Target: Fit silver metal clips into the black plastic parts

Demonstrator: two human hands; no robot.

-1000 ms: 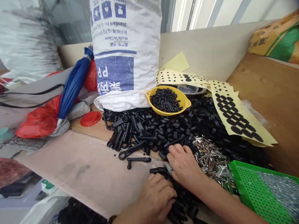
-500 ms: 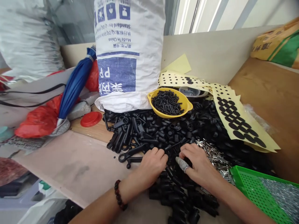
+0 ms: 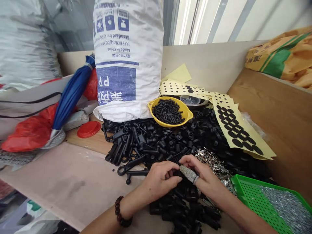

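Observation:
My left hand [image 3: 159, 178], with a beaded bracelet [image 3: 118, 211] at its wrist, is closed, thumb and forefinger curled toward each other. What lies between them is dark and cannot be made out. Close against it, my right hand [image 3: 201, 169] has bent fingers and a thumb in a grey wrapping [image 3: 188, 174]; whatever it pinches is hidden. Both are over a heap of black plastic parts [image 3: 146, 143]. Below them lie black cylindrical pieces [image 3: 180, 208]. Beside my right hand is a pile of shiny metal pieces [image 3: 212, 162]. Black crank-shaped handles [image 3: 133, 164] lie left of my left hand.
Behind the heap stands a yellow bowl [image 3: 187, 113] of black screw-like pieces, by a large white sack [image 3: 148, 65]. Yellow sheets with black dots [image 3: 234, 126] lie at right. A green basket [image 3: 246, 191] holds small metal pieces. A red lid [image 3: 89, 129] and blue umbrella [image 3: 73, 92] are left.
My hands have come together, the left rolling so its thumb shows and the right thumb reaching its fingertips. The whole view has shifted, so the surroundings sit further left and lower.

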